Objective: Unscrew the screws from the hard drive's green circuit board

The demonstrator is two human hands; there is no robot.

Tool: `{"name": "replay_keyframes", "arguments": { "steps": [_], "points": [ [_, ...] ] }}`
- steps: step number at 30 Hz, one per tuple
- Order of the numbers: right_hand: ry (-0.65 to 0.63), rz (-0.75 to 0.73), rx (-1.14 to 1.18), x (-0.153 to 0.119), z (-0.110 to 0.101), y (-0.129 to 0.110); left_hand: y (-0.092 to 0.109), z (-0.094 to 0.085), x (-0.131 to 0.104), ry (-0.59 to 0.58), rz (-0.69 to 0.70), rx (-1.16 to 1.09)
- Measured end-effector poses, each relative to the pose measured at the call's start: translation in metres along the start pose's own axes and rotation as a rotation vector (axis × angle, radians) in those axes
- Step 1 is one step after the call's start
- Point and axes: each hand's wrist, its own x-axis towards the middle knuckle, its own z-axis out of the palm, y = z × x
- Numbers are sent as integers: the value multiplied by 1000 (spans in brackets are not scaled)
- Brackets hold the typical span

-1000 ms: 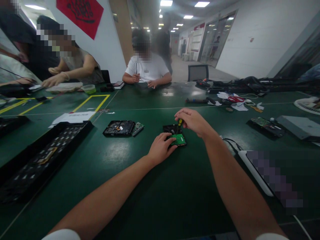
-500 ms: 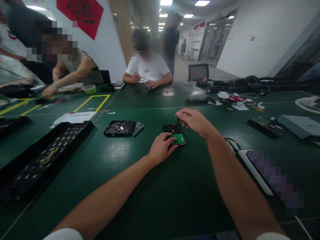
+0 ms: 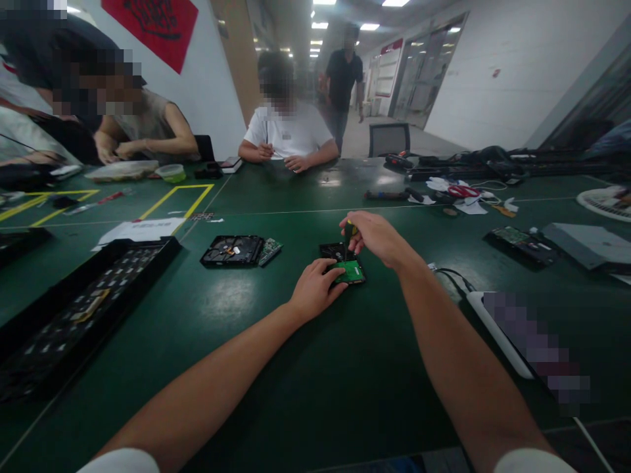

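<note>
A hard drive with a green circuit board (image 3: 353, 270) lies on the table in front of me, its black casing showing at the far end. My left hand (image 3: 315, 288) grips it at the near left side, thumb on the near edge and fingers over the board. Between the fingers of my right hand (image 3: 372, 236) is a screwdriver with a black-and-yellow handle (image 3: 350, 230). It stands nearly upright over the drive, shaft pointing down at the board; the exact tip contact is too small to tell.
Left of the drive lie another hard drive (image 3: 231, 251) and a loose circuit board (image 3: 271, 251). A long black tray (image 3: 106, 315) stands further left. To the right are a white-edged device (image 3: 497, 335) with a cable, another drive (image 3: 522, 244) and a grey box (image 3: 586, 244). Co-workers sit across the table.
My right hand has shifted slightly left with the screwdriver, whose yellow handle shows more. My left hand stays on the drive. A co-worker at left has drawn back an outstretched arm.
</note>
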Motion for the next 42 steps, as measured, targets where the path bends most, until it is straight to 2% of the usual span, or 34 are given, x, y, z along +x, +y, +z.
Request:
{"name": "replay_keyframes", "arguments": {
  "steps": [2, 4, 8, 11, 18, 27, 34, 42],
  "points": [
    [-16, 35, 52, 0, 0, -2, 0, 1, 0, 3, 3, 3],
    [0, 27, 6, 0, -2, -2, -1, 1, 0, 6, 5, 3],
    [106, -10, -163, -1, -4, -1, 0, 1, 0, 1, 2, 9],
    [146, -4, -201, -1, -2, 0, 1, 0, 0, -1, -1, 22],
    [21, -59, -69, 0, -2, -1, 3, -3, 1, 3, 6, 16],
    [-36, 68, 215, 2, -1, 2, 2, -2, 1, -2, -3, -6],
    [28, -53, -2, 0, -4, 2, 1, 0, 0, 4, 0, 0],
    [90, 0, -27, 0, -2, 3, 0, 1, 0, -1, 6, 7]
  ]
}}
